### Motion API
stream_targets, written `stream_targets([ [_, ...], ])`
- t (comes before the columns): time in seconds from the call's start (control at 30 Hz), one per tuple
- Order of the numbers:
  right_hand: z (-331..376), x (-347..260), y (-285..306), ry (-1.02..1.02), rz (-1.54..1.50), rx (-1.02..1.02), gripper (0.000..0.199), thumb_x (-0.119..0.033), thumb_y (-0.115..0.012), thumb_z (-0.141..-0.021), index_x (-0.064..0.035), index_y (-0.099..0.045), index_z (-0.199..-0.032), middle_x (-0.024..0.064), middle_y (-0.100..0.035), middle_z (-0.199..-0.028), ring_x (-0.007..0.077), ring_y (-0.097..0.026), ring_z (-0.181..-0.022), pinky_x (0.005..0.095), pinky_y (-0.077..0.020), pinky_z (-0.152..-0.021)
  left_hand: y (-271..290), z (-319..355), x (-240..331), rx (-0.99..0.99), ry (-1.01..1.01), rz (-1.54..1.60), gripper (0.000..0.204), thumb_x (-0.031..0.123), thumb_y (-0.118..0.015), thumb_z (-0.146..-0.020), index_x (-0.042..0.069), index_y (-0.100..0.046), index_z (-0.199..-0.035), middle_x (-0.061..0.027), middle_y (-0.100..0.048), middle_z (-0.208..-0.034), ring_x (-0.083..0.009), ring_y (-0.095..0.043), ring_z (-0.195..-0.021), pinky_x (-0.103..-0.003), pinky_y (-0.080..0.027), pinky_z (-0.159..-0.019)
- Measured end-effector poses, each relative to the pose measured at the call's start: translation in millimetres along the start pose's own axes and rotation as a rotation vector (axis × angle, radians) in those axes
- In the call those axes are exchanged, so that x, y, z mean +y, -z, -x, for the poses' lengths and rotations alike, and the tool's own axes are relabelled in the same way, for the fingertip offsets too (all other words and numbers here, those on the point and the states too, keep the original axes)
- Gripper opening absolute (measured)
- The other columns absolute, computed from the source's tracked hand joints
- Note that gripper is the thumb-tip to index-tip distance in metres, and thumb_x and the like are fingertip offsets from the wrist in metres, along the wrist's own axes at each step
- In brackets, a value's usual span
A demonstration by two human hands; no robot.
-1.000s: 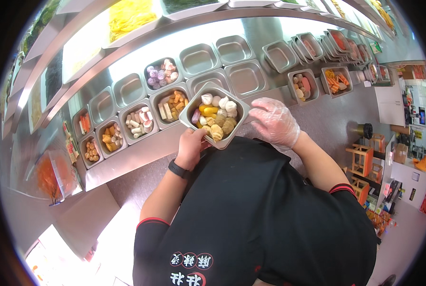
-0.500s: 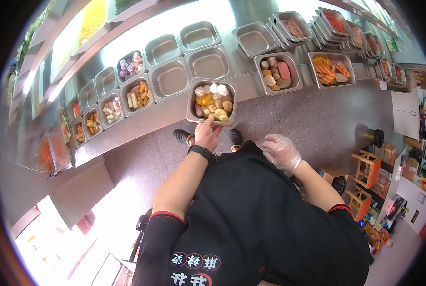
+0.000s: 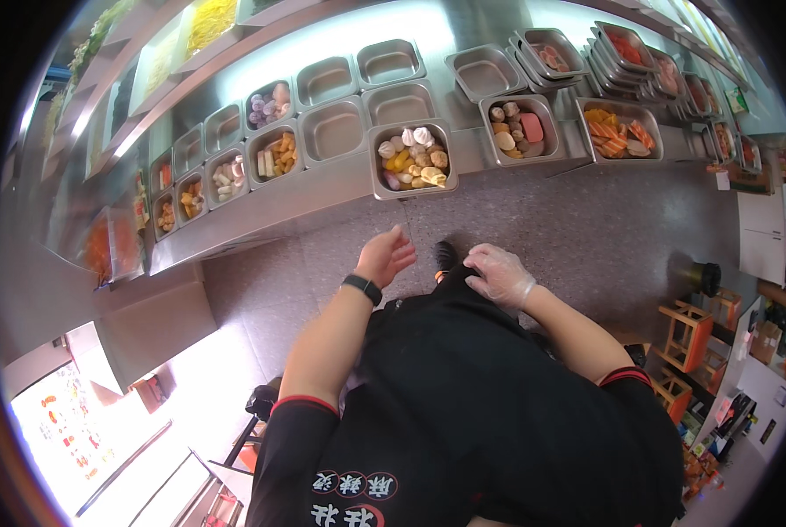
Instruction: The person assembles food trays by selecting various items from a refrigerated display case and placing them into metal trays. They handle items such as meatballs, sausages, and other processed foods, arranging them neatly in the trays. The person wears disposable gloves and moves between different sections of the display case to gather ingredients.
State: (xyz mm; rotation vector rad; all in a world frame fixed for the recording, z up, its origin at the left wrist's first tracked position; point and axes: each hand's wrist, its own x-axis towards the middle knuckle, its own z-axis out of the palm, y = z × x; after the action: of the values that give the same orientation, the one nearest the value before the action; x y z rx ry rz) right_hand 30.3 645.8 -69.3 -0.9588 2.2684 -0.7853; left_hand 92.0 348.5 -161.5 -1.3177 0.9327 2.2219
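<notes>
My bare left hand [image 3: 388,256], with a black watch [image 3: 363,288] on the wrist, is open and empty over the floor. Just beyond it, a steel pan [image 3: 413,194] of assorted small pieces, white, yellow, brown and pinkish, rests at the counter's front edge, apart from my fingers. My right hand [image 3: 501,272] wears a clear plastic glove. Its fingers are loosely curved beside my black clothing [image 3: 463,351], and nothing shows in them; whether the fingertips touch the cloth I cannot tell.
Along the steel counter [image 3: 322,193] stand empty pans [image 3: 334,128] and filled ones. To the right are a pan of round slices and a pink block [image 3: 530,128], a pan of orange-and-white pieces [image 3: 619,132], and stacked pans [image 3: 602,66]. Wooden stools [image 3: 684,334] stand at right.
My left hand has let go of the pan and drawn back toward me. The pan now sits on the counter edge. My right hand has shifted slightly left, toward my clothing.
</notes>
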Motion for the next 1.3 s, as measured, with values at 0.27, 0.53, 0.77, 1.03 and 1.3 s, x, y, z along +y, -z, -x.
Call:
stream_targets([
  [0.27, -90.1, -28.0, -105.8, -0.107, -0.082, 0.012, 0.045, -0.030, -0.071, -0.091, -0.0038, -0.065, -0.127, 0.0190, -0.064, -0.133, 0.0402, -0.062, -0.123, 0.0481, -0.0513, -0.104, 236.4, 75.5, -122.1, 0.286, 0.037, 0.236, 0.029, 0.030, -0.064, -0.107, 0.003, -0.060, -0.118, -0.0134, -0.067, -0.115, -0.0368, -0.067, -0.113, -0.052, -0.058, -0.100],
  [0.53, -104.7, -56.0, -186.4, -0.129, 0.196, -0.346, 0.040, -0.031, -0.069, -0.092, -0.0025, -0.069, -0.121, 0.0203, -0.068, -0.127, 0.0389, -0.066, -0.119, 0.0478, -0.0540, -0.101, 353.6, 162.6, -245.3, 0.614, 0.098, 0.388, 0.023, 0.028, -0.056, -0.109, 0.006, -0.062, -0.109, -0.0099, -0.068, -0.104, -0.0313, -0.068, -0.101, -0.052, -0.059, -0.091],
  [0.77, -43.3, -83.4, -179.4, -0.095, 0.255, -0.563, 0.041, -0.030, -0.068, -0.090, -0.0070, -0.071, -0.124, 0.0182, -0.065, -0.130, 0.0390, -0.063, -0.124, 0.0488, -0.0522, -0.104, 350.9, 170.4, -308.8, 0.494, 0.001, 0.402, 0.020, 0.025, -0.059, -0.108, 0.007, -0.063, -0.105, -0.0085, -0.069, -0.099, -0.0249, -0.069, -0.090, -0.037, -0.058, -0.076],
  [1.03, 103.7, -16.5, -104.9, -0.608, 0.254, -0.157, 0.039, -0.029, -0.065, -0.078, -0.0017, -0.077, -0.104, 0.0244, -0.074, -0.111, 0.0437, -0.070, -0.109, 0.0503, -0.0556, -0.096, 374.3, 98.1, -310.3, 0.179, 0.118, -0.120, 0.023, 0.023, -0.058, -0.106, 0.001, -0.063, -0.111, -0.0122, -0.069, -0.106, -0.0312, -0.070, -0.099, -0.046, -0.061, -0.093],
  [1.3, 307.1, 58.8, -66.0, -1.149, 0.138, 0.075, 0.040, -0.029, -0.071, -0.079, -0.0029, -0.080, -0.109, 0.0238, -0.075, -0.117, 0.0403, -0.072, -0.112, 0.0466, -0.0577, -0.096, 260.8, 56.7, -245.9, 0.274, 0.073, 0.151, 0.031, 0.022, -0.054, -0.107, 0.001, -0.058, -0.130, -0.0136, -0.065, -0.122, -0.0343, -0.065, -0.115, -0.056, -0.053, -0.105],
])
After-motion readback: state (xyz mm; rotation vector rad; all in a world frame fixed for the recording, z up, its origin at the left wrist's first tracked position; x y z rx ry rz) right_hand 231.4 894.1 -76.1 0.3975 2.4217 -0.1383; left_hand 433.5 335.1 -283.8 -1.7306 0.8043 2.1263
